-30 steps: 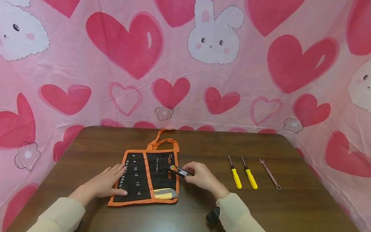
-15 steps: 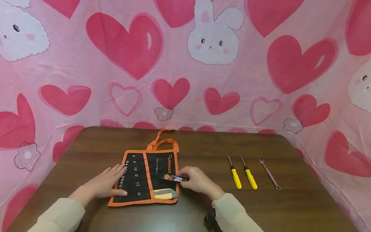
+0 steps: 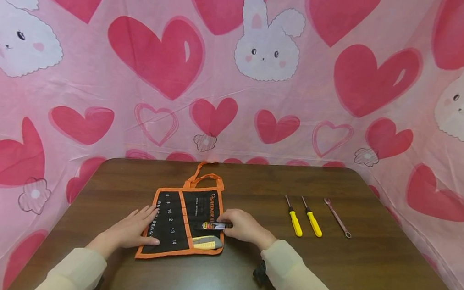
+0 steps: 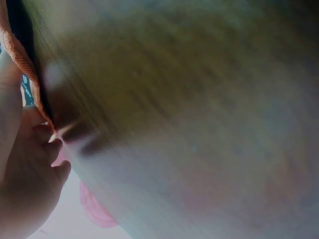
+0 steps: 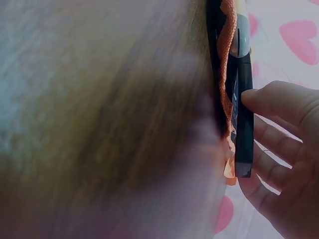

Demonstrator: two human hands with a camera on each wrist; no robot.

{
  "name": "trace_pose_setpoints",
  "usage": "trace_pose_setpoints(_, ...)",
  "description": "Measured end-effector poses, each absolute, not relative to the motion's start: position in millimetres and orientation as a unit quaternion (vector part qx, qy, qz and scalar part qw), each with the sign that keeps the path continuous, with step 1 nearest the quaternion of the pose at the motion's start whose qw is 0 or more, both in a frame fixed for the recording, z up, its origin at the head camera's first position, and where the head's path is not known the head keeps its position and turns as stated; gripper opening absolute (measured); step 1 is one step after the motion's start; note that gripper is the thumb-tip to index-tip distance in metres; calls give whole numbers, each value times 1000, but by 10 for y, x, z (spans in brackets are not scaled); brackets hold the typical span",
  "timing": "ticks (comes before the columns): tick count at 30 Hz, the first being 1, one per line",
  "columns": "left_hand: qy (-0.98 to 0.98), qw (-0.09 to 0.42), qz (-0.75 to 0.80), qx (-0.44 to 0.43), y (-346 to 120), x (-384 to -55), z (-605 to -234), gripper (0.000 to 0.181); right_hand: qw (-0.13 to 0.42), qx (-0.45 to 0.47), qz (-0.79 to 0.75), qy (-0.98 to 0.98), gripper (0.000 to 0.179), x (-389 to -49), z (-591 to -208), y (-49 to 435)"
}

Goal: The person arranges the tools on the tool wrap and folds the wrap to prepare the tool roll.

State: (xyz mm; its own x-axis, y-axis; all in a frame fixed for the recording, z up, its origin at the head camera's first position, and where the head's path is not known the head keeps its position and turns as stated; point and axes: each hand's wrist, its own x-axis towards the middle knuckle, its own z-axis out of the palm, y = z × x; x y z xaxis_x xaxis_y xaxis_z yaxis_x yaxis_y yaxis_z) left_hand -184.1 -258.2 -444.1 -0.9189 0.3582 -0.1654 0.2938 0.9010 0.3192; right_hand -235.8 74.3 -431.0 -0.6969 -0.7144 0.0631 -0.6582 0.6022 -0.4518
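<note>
A black tool pouch (image 3: 180, 232) with orange trim lies flat on the table, white numbers along its left half. My left hand (image 3: 131, 228) rests on its left edge, fingers spread and thumb lying across the black cloth. A slim black case (image 3: 212, 225) with a yellow and red label is pinched between the thumb and fingers of my right hand (image 3: 244, 229). The case lies crosswise over the pouch's right half, its labelled end near the orange middle strip. Just below it, a yellow and grey utility knife (image 3: 207, 242) sits in the lower right of the pouch.
To the right on the brown table (image 3: 370, 267) lie two screwdrivers with yellow handles, the nearer screwdriver (image 3: 295, 222) beside the second screwdriver (image 3: 314, 223), then a combination wrench (image 3: 338, 218). Orange straps (image 3: 206, 178) trail from the pouch's far edge. A pink heart-patterned cloth (image 3: 258, 133) hangs behind.
My right hand has moved left and slightly toward me with the case, bringing it lower over the pouch and level with the pouch's middle strip. My left hand has stayed put.
</note>
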Motion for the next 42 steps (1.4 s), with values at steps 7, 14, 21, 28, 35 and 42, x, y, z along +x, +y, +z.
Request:
trace_pose_setpoints(7,969,109,145,168,-2584,-1840,-4438,102,42,-398,-183,898,22,-2354,-4281,681)
trace_pose_setpoints(14,970,111,143,165,-2584,-1845,-4450,103,33,-401,-174,899,24,-2319,-4257,619)
trace_pose_setpoints(21,970,110,143,163,-2581,-1847,-4451,103,39,-398,-168,901,24,-2316,-4260,572)
trace_pose_setpoints(28,970,107,143,166,-2584,-1840,-4456,103,55,-398,-176,899,24,-2324,-4267,517)
trace_pose_setpoints(35,970,103,138,170,-2582,-1839,-4452,103,87,-386,-189,899,23,-2354,-4296,513)
trace_pose_setpoints(42,970,103,139,171,-2579,-1844,-4452,103,131,-363,-215,897,23,-2362,-4288,528)
